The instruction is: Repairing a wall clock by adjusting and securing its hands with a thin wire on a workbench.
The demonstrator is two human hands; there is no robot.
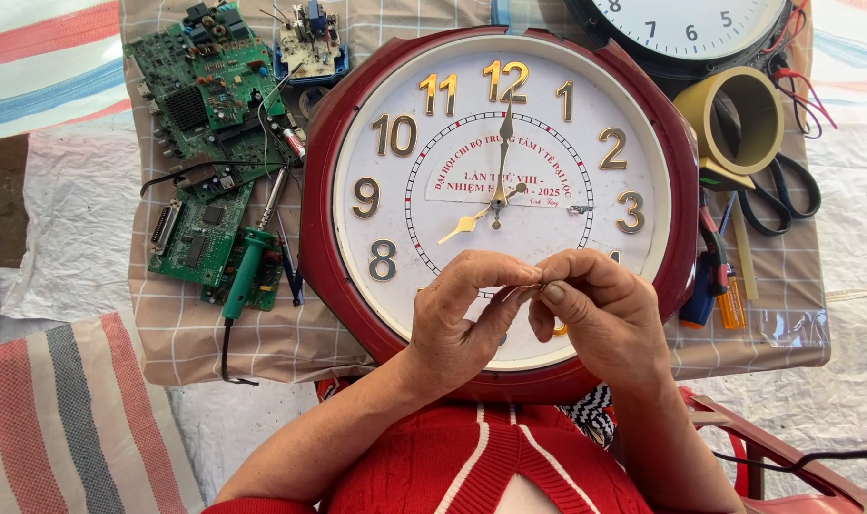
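A large round wall clock (357, 124) with a dark red rim, a white face and gold numerals lies flat on a checked cloth. Its gold hands sit near the centre. My left hand (457, 319) and my right hand (600, 319) meet over the lower part of the clock face. The fingertips of both hands pinch a tiny metal part (538, 284) between them; it is too small to tell what it is. Both wrists rest near the clock's lower rim.
Green circuit boards (205, 86) and a green-handled soldering iron (248, 271) lie left of the clock. A second clock (690, 24) with a black rim is at the top right. A tape roll (733, 114), black scissors (786, 195) and small screwdrivers (714, 286) lie at the right.
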